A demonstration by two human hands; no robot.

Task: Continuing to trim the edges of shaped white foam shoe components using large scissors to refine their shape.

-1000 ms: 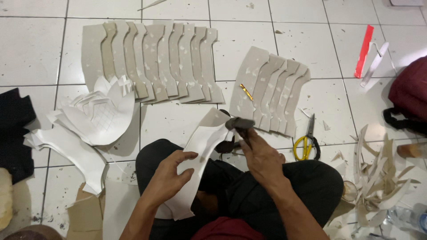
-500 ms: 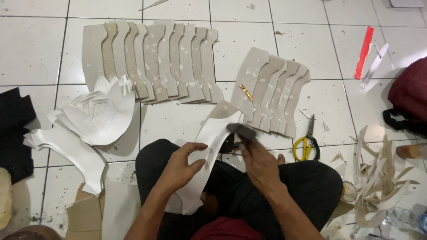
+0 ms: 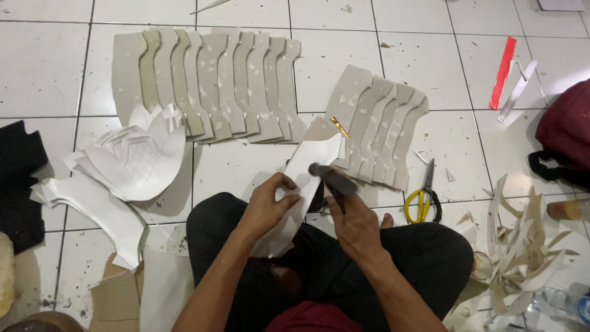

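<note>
Now hands (image 3: 307, 209) hold cardboard piece (image 3: 307, 169).

White tiled floor (image 3: 49, 67); dark grout

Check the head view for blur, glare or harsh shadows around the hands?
Head view: light is even and soft, with only faint sheen on the floor tiles. The right hand and its dark tool are slightly motion-smeared; the left hand and the white cut piece are sharper.
</note>
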